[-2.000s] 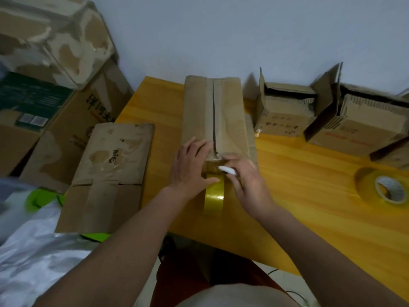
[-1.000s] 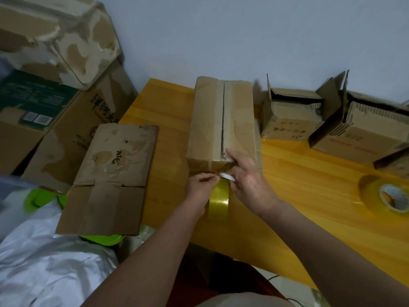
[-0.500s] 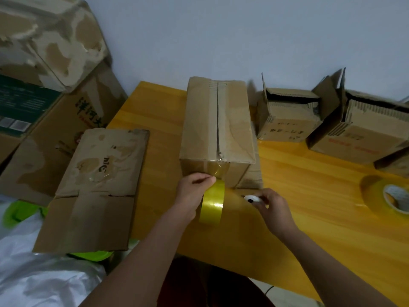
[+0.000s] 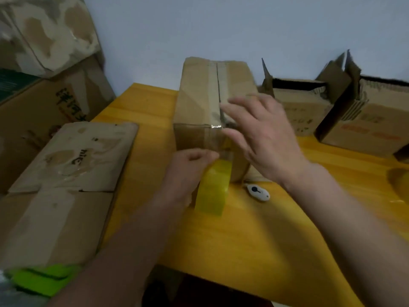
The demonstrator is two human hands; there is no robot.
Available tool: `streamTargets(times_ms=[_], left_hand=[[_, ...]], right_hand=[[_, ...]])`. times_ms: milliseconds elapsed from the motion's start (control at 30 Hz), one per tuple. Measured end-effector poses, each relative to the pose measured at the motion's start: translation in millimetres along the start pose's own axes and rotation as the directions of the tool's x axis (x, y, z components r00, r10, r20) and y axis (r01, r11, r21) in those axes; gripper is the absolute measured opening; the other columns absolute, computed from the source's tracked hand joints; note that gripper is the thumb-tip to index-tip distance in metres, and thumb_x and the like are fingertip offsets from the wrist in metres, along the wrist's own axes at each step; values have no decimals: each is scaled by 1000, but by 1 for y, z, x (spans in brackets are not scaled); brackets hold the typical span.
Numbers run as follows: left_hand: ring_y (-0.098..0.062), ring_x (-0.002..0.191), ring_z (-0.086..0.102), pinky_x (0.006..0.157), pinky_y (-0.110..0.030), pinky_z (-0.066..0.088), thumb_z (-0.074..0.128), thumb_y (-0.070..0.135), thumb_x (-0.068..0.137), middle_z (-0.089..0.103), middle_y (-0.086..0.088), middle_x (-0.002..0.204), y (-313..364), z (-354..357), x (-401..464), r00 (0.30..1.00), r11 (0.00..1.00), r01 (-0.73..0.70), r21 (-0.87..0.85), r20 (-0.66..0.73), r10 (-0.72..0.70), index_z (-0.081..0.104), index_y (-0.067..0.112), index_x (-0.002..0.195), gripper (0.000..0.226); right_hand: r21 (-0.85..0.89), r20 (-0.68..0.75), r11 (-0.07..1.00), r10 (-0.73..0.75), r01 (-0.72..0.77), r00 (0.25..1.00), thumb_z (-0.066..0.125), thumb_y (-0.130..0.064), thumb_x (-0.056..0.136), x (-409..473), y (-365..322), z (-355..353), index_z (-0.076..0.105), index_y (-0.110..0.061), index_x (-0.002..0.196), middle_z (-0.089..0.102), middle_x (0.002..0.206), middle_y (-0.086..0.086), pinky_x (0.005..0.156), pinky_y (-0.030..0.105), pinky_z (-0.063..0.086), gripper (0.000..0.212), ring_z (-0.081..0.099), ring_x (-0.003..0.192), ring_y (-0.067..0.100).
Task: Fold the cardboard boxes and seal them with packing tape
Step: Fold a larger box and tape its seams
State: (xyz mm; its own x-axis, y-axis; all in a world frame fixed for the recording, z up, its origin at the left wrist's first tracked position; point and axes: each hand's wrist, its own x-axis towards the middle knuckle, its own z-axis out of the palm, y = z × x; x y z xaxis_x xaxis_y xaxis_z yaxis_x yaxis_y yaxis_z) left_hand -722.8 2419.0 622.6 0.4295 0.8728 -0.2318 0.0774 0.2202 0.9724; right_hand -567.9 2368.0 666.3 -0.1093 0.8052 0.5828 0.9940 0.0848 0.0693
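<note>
A long folded cardboard box (image 4: 199, 96) stands lengthwise on the yellow wooden table (image 4: 254, 235), its top flaps meeting in a centre seam. Clear tape runs from its near top edge down the front face. My left hand (image 4: 188, 171) grips the yellowish roll of packing tape (image 4: 213, 189) just below that face. My right hand (image 4: 259, 134) hovers with fingers spread over the near end of the seam, touching or nearly touching the tape. A small white cutter (image 4: 257, 192) lies on the table beside the roll.
Two open-flapped small boxes (image 4: 303, 107) (image 4: 371, 125) stand at the back right. A second tape roll (image 4: 399, 185) sits at the right edge. A flattened box (image 4: 66, 173) lies left of the table over something green (image 4: 44, 280). Large cartons (image 4: 44, 63) are stacked at left.
My right hand put the white cutter down on the table and rose to the box's near top edge. My left hand stayed on the tape roll.
</note>
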Motion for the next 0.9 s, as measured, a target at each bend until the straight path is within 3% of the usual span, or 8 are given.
streamTargets(times_ms=[100,267,333,400,533,700,833,900], left_hand=[[0,61,62,57,-13,48,64,9,89,70,-6,86,3,-5,-6,998,997,-66,30,20,65,72,2,101,16],[-4,47,54,44,-13,40,65,6,88,63,0,61,-5,-14,-26,997,997,-58,50,58,56,71,-3,98,14],[-5,51,55,49,-18,42,66,11,89,63,4,61,-14,-15,-37,995,993,-87,75,63,82,72,2,93,12],[-10,64,61,59,-23,46,68,16,88,67,4,68,-21,-10,-48,992,990,-123,64,47,120,73,10,88,8],[-17,89,66,80,-33,53,70,18,87,72,2,87,-27,18,-70,979,978,-203,37,22,202,73,19,85,5],[-18,104,64,94,-46,52,72,24,85,65,1,113,-39,65,-99,974,974,-223,34,60,220,72,30,101,17],[-4,89,66,81,-30,56,79,17,78,54,19,113,-42,86,-106,947,955,-295,-3,129,293,23,44,147,93],[-2,92,61,78,-22,53,81,16,75,53,20,110,-44,95,-107,891,884,-451,126,120,437,32,46,140,86]], right_hand=[[-191,326,982,68,-5,943,24,-53,98,10,-3,10,37,-33,144,45,143,-4,111,49,21,52,41,127,24],[-160,297,985,117,-72,948,28,-54,97,9,2,8,26,-37,147,36,149,2,114,49,19,53,31,135,28],[90,154,974,193,-208,969,42,-46,97,-3,-9,-2,36,-29,144,41,143,5,109,37,25,51,34,131,24],[447,44,816,388,-365,921,54,-36,94,-29,-28,-15,54,-20,127,55,120,2,93,25,40,37,50,110,14],[723,436,260,547,-640,715,68,-32,85,-87,-55,-30,68,-10,92,66,86,1,73,27,48,23,60,79,10],[820,536,-279,680,-500,500,63,-11,88,-122,-46,-44,48,-14,65,55,61,3,60,29,46,28,54,58,15],[811,581,-448,689,-376,433,58,-6,91,-140,-36,-50,41,-15,64,53,55,1,51,25,48,33,54,49,12],[821,568,-446,699,-356,434,56,-2,91,-146,-29,-53,40,-15,62,58,67,1,54,24,50,35,59,58,8]])
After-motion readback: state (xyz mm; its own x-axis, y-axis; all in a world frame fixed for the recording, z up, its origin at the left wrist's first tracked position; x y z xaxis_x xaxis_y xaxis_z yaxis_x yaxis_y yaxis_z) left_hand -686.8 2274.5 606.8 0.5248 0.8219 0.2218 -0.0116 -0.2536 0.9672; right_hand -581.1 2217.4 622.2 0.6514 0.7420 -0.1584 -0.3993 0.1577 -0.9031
